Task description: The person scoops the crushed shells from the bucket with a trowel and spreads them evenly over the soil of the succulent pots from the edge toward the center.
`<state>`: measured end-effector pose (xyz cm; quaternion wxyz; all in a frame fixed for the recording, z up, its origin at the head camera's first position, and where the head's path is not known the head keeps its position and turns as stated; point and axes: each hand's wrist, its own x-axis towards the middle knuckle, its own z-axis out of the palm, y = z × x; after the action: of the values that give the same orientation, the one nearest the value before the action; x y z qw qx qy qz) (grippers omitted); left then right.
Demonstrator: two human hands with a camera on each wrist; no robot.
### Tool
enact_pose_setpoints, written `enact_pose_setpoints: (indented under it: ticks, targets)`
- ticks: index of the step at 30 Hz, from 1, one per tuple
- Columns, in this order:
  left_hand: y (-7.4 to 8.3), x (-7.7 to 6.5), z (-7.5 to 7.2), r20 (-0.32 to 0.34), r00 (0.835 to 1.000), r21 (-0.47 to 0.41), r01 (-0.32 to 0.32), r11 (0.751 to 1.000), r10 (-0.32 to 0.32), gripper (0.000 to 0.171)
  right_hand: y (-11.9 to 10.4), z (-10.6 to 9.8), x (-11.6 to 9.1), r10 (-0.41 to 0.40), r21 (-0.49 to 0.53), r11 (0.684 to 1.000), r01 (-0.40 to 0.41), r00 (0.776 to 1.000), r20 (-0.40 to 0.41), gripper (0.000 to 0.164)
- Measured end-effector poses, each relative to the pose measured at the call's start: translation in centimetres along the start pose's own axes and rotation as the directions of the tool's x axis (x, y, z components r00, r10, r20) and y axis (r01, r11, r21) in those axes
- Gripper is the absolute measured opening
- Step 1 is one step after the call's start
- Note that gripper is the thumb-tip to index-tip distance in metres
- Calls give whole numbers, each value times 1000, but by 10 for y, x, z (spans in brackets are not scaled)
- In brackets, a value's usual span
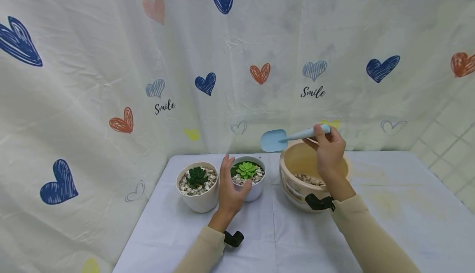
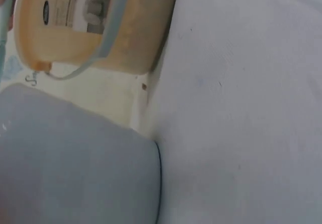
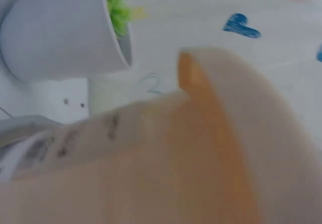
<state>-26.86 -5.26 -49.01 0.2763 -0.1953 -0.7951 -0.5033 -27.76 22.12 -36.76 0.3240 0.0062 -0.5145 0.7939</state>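
My right hand (image 1: 331, 151) pinches the handle of a light blue toy-like trowel (image 1: 273, 140) above a cream bucket (image 1: 291, 182), its blade pointing left. Pebbles (image 1: 309, 179) lie at the bottom of the bucket. The left hand (image 1: 231, 192) has its fingers extended and thumb spread beside a pale grey pot (image 1: 254, 191); whether it touches the pot I cannot tell. In that pot a bright green succulent (image 1: 246, 169) stands among pebbles. The left wrist view shows the pot's side (image 2: 75, 158) up close, with the labelled bucket (image 2: 146, 27) beyond.
Left of the hand stands a white pot (image 1: 200, 201) with a dark green succulent (image 1: 196, 176) among pebbles. A white cloth covers the table (image 1: 389, 223). Behind it hangs a curtain (image 1: 259, 29) printed with hearts. The bucket has a pale handle (image 2: 116, 22).
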Motion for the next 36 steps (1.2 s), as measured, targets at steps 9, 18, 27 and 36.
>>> enact_pose_setpoints:
  ticks: [9,18,27,36]
  targets:
    - [38,-2,13,1,953,22,-301,953,301,41,-42,-47,0,51,59,997,-45,993,-102,25]
    - [69,-18,37,360,926,-256,-18,967,113,34,-47,-82,-4,64,-414,910,-17,993,100,18]
    - [73,-11,71,457,877,-302,309,902,-148,67,-26,-73,1,91,-827,483,289,922,376,37]
    - [71,0,98,403,899,-386,337,859,-172,65,-13,-63,4,238,-846,435,308,867,438,36]
